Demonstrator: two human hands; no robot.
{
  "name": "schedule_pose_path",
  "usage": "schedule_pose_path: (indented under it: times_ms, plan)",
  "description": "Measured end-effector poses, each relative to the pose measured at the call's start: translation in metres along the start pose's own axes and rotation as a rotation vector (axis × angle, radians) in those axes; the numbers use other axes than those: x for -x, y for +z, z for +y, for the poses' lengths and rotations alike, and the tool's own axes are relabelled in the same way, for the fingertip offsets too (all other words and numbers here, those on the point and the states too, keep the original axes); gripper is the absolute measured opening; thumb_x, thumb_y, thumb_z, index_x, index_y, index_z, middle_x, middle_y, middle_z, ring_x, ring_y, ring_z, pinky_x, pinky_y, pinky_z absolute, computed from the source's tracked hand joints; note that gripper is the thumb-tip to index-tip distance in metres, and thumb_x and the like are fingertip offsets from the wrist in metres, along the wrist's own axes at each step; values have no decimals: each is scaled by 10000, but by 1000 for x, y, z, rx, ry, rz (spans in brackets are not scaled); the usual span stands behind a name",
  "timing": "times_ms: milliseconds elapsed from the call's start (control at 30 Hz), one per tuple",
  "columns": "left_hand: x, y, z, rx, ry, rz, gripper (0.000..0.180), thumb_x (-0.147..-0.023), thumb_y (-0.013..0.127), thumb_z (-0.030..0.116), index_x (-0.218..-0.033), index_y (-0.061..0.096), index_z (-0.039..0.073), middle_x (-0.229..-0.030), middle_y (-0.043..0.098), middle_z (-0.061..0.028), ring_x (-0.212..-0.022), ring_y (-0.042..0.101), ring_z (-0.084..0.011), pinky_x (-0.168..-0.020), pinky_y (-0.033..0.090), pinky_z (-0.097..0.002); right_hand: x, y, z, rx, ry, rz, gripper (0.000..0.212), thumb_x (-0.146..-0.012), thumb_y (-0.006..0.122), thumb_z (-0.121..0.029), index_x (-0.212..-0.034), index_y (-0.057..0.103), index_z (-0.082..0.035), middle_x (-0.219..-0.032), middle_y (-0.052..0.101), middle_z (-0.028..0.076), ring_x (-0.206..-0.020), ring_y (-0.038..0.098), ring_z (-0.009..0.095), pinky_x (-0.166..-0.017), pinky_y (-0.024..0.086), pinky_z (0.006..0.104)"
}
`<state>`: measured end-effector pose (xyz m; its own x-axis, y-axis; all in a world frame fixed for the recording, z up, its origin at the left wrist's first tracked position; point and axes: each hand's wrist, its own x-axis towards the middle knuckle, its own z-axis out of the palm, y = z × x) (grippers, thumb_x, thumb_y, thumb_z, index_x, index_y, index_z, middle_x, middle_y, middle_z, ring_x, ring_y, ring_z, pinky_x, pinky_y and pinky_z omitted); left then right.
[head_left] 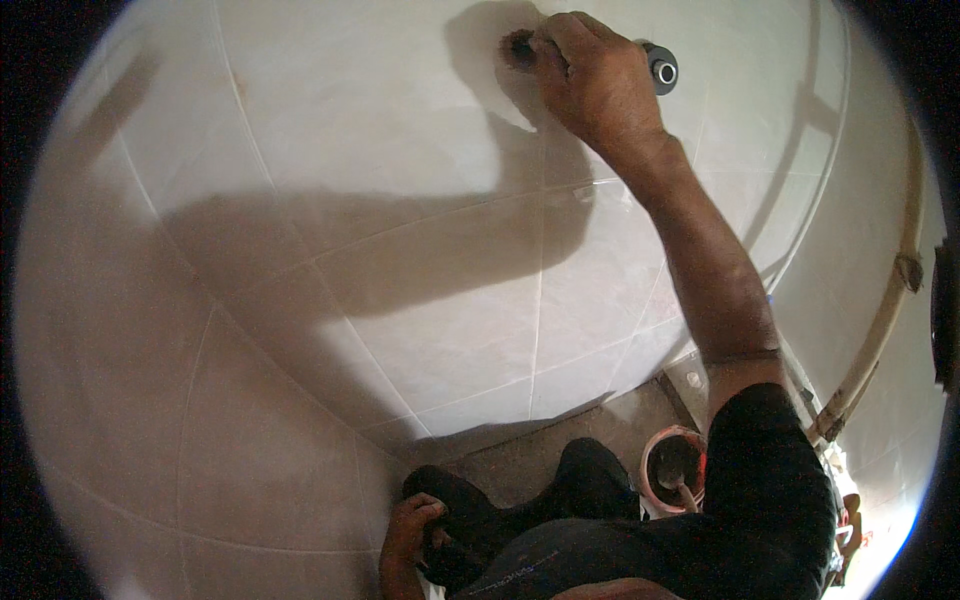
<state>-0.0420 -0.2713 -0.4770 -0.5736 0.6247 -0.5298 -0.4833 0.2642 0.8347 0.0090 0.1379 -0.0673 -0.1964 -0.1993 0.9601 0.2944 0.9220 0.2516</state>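
Observation:
My right hand [592, 85] is raised to the pale tiled wall [400, 120], its fingers pinched together at a dark round opening [520, 48] with a rough brownish edge. Whatever the fingertips hold, if anything, is hidden. Just right of that hand, a dark round fitting [662, 70] with a light metal ring sticks out of the wall. Low down, my left hand [408, 530] is by my dark-clothed knee, fingers curled in; I cannot make out what is in them.
A reddish-rimmed bucket [648, 482] with dark contents stands on the floor to my right, a trowel-like tool [672, 482] in it. Farther right, a pole [885, 320] leans by the wall. A brown floor strip [520, 465] runs below the tiles. My arm's shadow crosses the wall.

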Motion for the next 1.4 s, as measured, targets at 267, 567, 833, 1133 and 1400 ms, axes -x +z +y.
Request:
schedule_pose_path:
  times_ms: [267,567,833,1133,1400]
  plan:
    - [-5,-5,-12,49,25,22,171,-858,675,186,-918,655,27,-801,615,-81,-590,640,-244,-511,544,-356,-39,-38,-32,188,-56,-519,69,-936,600,-53,-977,651,-31,-930,694,125,-868,710,281,-823,609,404]
    - [4,4,21,-16,-27,1,165,-864,666,184,-904,653,25,-778,609,-73,-539,610,-205,-480,523,-343,-2,4,-5,-142,369,-106,170,-956,621,-158,-905,680,-7,-825,714,177,-764,730,316,-689,588,392]
    - [7,5,25,20,-7,34,168,-869,667,193,-903,643,30,-798,612,-79,-550,605,-197,-482,543,-356,-3,12,5,-60,211,-34,181,-941,649,-161,-957,688,15,-875,727,217,-800,739,327,-711,579,362]
    - [5,7,17,20,-26,27,159,-879,675,180,-913,656,27,-816,622,-91,-571,635,-225,-488,554,-376,-6,3,3,-96,101,30,139,-935,642,-155,-959,692,-28,-903,732,162,-778,731,317,-718,591,404]
    - [-16,-6,-16,47,43,-10,149,-879,672,171,-893,657,24,-794,631,-82,-532,628,-213,-464,544,-357,-3,-12,3,58,-57,-164,77,-944,620,-133,-947,656,-65,-865,709,120,-770,721,331,-677,601,428]
